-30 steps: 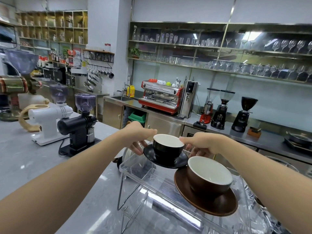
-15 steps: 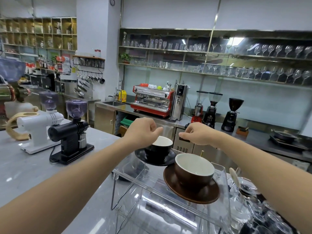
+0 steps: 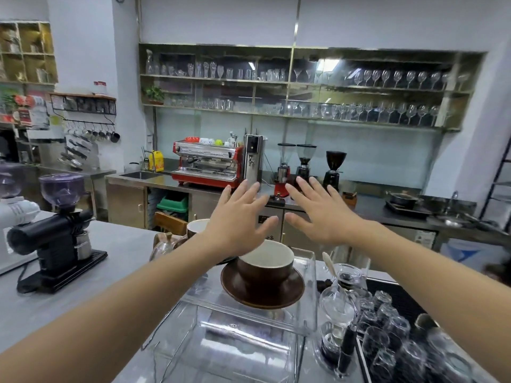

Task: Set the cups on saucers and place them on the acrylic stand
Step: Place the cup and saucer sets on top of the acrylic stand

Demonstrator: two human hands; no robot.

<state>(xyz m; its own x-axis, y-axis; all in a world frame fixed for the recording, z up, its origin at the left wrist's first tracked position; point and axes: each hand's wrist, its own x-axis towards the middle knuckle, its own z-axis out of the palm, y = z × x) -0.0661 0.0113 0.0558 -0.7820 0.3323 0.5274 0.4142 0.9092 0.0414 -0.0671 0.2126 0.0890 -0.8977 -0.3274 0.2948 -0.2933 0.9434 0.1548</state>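
Note:
A brown cup (image 3: 266, 265) with a white inside stands on a brown saucer (image 3: 262, 293) on top of the clear acrylic stand (image 3: 311, 294). My left hand (image 3: 240, 221) is raised above and behind it, fingers spread, holding nothing. My right hand (image 3: 318, 214) is beside it at the same height, also spread and empty. My left wrist hides most of the black cup and saucer at the stand's far end; only a dark saucer edge (image 3: 226, 261) shows. Another white-lined cup (image 3: 197, 228) peeks out left of my left wrist.
A black grinder (image 3: 55, 239) and a white one (image 3: 16, 208) stand on the grey counter (image 3: 83, 294) to the left. A glass siphon brewer (image 3: 338, 305) and several upturned glasses (image 3: 392, 327) on a black mat crowd the right of the stand. A metal kettle (image 3: 166, 243) sits behind the stand.
Both hands have let go of the black cup's saucer, lifted and opened their fingers wide. The view has tilted upward.

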